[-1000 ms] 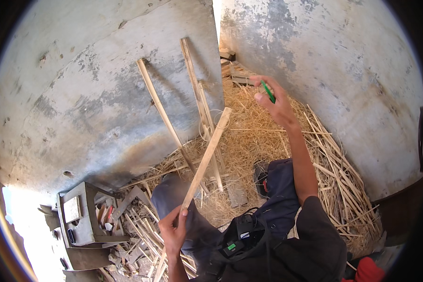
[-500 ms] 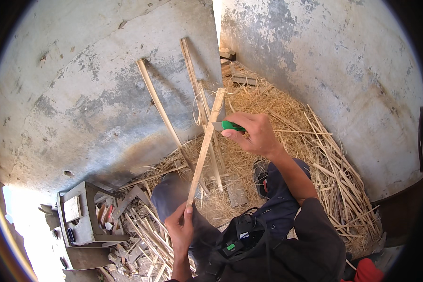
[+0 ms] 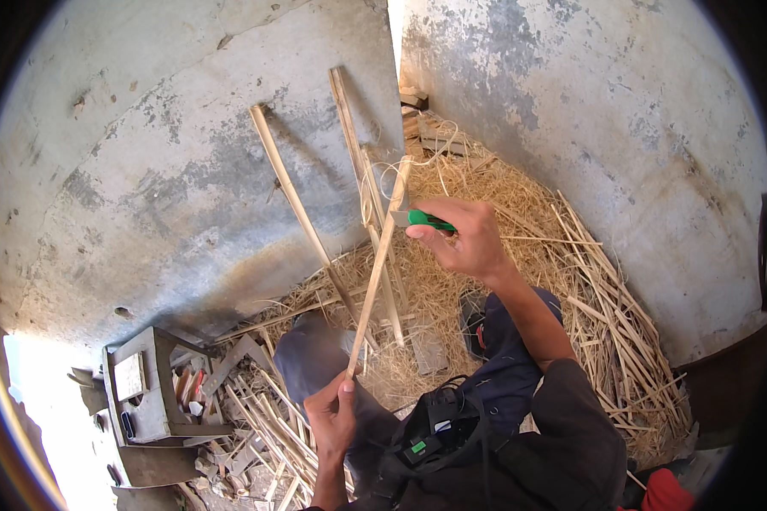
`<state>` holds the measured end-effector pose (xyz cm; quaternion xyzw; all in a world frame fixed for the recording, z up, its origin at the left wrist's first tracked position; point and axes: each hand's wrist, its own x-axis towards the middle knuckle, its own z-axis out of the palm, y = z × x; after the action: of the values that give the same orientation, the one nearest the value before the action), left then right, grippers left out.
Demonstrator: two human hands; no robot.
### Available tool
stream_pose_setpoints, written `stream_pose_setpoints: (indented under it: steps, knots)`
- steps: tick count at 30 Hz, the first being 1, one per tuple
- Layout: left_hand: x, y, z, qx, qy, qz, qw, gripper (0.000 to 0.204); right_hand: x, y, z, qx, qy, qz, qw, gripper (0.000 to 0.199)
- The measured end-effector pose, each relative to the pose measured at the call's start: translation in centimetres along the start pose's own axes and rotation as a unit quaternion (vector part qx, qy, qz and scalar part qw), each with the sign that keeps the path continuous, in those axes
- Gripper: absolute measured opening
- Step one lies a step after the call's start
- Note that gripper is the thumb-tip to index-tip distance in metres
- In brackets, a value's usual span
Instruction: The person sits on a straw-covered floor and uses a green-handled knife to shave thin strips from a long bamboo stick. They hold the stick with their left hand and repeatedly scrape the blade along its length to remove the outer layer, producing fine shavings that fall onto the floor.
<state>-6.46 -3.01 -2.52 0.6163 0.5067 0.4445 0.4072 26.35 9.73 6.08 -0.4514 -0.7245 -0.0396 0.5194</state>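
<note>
My left hand [image 3: 331, 416] is closed around the lower end of a long, flat bamboo-like strip [image 3: 371, 298], which slants up and away from me. In my right hand [image 3: 470, 237] is a knife with a green handle [image 3: 429, 221]. Its short blade touches the strip's right edge in the upper part. Thin pale shavings [image 3: 389, 180] curl around the strip's top end. Behind it, further split poles [image 3: 285, 183] lean on the wall, one of them crossing behind the strip.
Straw-like shavings [image 3: 520, 204] heap up in the corner between two weathered walls [image 3: 588, 128]. Thin sticks [image 3: 622, 341] lie piled at right, more at lower left. A grey wooden stool-like frame [image 3: 149, 349] lies at left, holding small items. My knees flank the work.
The strip has turned narrower side toward me, its top shifting slightly right. The knife has moved a little up and right along it. A long shaving now loops past the strip's top.
</note>
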Motion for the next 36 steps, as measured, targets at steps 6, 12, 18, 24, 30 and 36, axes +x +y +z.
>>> stream_pose_setpoints:
  steps: [6, 12, 18, 24, 30, 36]
  knots:
    - [-0.4, 0.3, 0.2, 0.004, 0.0, -0.016, 1.0, 0.041, -0.1, 0.4, 0.2, -0.013, 0.003, -0.014, 1.0, 0.035]
    - [-1.4, -0.4, -0.1, 0.029, -0.026, -0.058, 0.998, 0.035, 0.7, 2.5, -1.4, -0.071, 0.017, 0.039, 0.997, 0.035]
    - [-1.1, 0.1, -0.1, -0.028, -0.05, -0.085, 0.995, 0.035, 0.4, 3.2, -0.9, 0.139, -0.044, 0.135, 0.98, 0.044]
    - [-0.8, -0.4, 0.0, -0.052, -0.084, -0.071, 0.993, 0.047, 0.1, 4.4, -1.2, 0.491, -0.184, 0.335, 0.783, 0.057]
    - [-0.1, -0.1, 0.6, -0.13, -0.103, -0.107, 0.98, 0.052, -0.8, 3.1, 1.5, 0.27, -0.068, 0.158, 0.947, 0.045]
    - [1.1, 1.0, 0.8, -0.14, -0.119, -0.113, 0.976, 0.051, -2.4, 0.6, 3.0, 0.085, -0.041, 0.003, 0.996, 0.039]
